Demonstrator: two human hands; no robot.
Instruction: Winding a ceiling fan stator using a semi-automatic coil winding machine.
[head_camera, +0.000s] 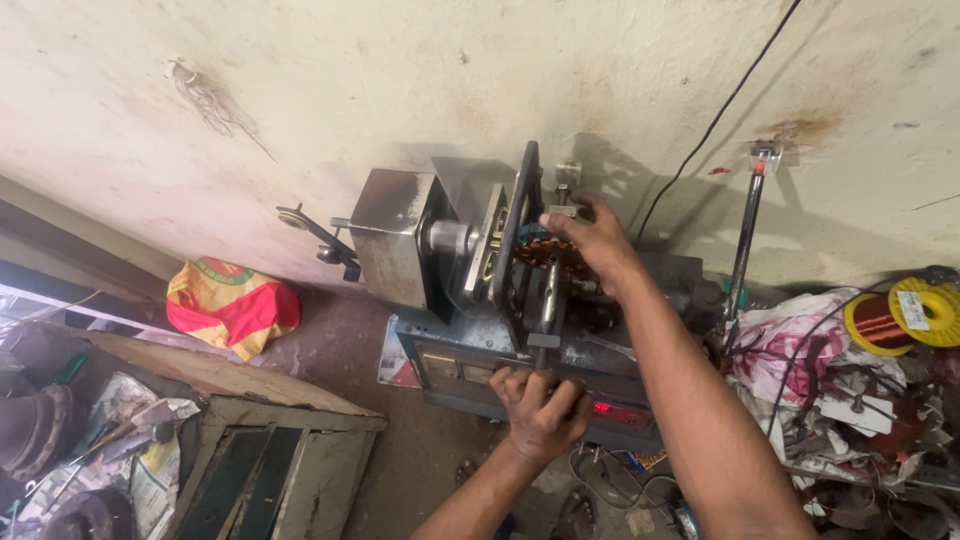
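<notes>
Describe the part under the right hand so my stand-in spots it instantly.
Find the grey winding machine against the stained wall. At its right end, the right hand rests on a round toothed core wound with copper wire. It is the only copper-orange piece mounted on the machine.

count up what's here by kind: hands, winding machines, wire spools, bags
hands: 2, left hand gripping the crank handle, right hand on the copper-wound part
winding machines: 1, grey winding machine
wire spools: 1, yellow spool of copper wire
bags: 1, red and yellow bag
total: 5
</notes>
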